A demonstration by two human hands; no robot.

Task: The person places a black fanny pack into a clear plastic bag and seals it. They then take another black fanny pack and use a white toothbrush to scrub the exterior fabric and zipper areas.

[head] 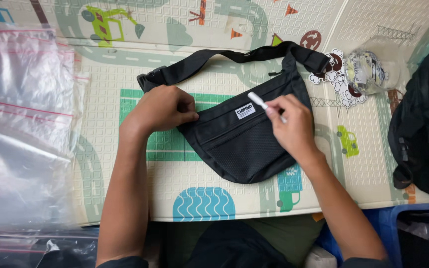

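A black waist bag (244,144) lies flat on a printed play mat (125,173) with road and vehicle pictures, roughly at the middle of the mat, its strap (224,62) arching away from the person and ending in a buckle (150,79) at the left. A small white label (245,110) sits on the front of the bag, above a mesh pocket. Left hand (162,109): fingers curled closed, pinching the left upper corner of the bag and pressing it to the mat. Right hand (291,126): rests on the right side of the bag, fingers closed around a slim white pen-like stick (261,103); the free end of the stick points up-left and lies just beside the label. Cannot tell whether the tip touches the fabric. At the left edge of the mat, a pile of clear zip bags (21,124). At upper right, a clear packet of round stickers (358,74), partly spread out on the mat. At the far right, more black fabric (423,124), bunched, overlapping the mat edge. Blue bin (398,223) at lower right, below the mat.
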